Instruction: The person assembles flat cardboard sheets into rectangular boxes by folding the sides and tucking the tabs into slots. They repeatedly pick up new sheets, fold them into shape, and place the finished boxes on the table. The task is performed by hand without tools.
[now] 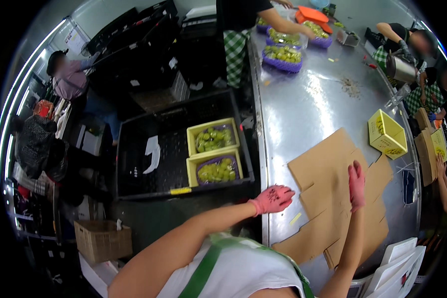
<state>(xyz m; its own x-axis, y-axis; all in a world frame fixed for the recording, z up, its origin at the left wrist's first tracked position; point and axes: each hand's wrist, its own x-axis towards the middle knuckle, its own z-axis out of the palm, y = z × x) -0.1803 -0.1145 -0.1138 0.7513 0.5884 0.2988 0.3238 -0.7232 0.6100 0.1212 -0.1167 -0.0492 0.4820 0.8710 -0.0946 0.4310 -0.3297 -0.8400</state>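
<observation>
Left hand (273,199) and right hand (356,186) look partly open and empty; cardboard (325,193) lies flat on the surface (303,107), probably for easy reach

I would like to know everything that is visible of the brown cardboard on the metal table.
The brown cardboard looks like several unfolded carton sheets, partly overlapping, with slits and notched edges. It lies flat on the shiny metal table, in front of the person. The pink-gloved right hand is over it; whether they touch is unclear.
</observation>
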